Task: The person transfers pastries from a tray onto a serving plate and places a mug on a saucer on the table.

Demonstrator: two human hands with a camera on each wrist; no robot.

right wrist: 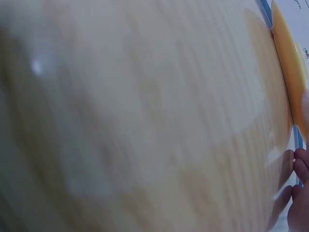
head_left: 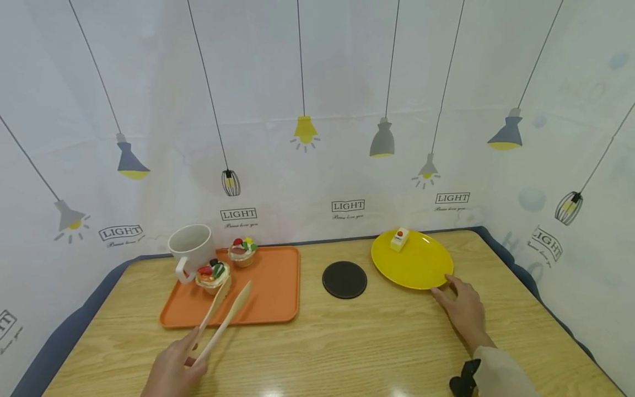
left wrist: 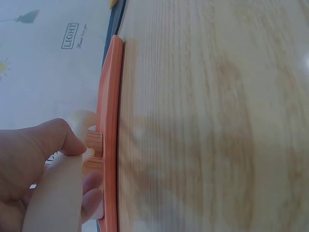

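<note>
My left hand (head_left: pixel 173 361) grips pale tongs (head_left: pixel 233 312) near their lower end. The tongs' arms stand apart; one tip overlaps the front cupcake (head_left: pixel 213 280), topped with red, black and green pieces, and the other lies to its right. Behind it sits another cupcake (head_left: pixel 242 257) on the orange tray (head_left: pixel 275 286). At the right, my right hand (head_left: pixel 466 313) holds the near right rim of a yellow plate (head_left: pixel 416 267) between thumb and fingers. A small white cake (head_left: pixel 399 240) with a red dot sits on the plate's far left part.
A white mug (head_left: pixel 192 245) stands at the tray's back left corner, its handle toward me. Between tray and plate lies a round black coaster (head_left: pixel 344 279). A wall hanging (head_left: pixel 342 165) printed with lamps rises behind the wooden table (head_left: pixel 337 353).
</note>
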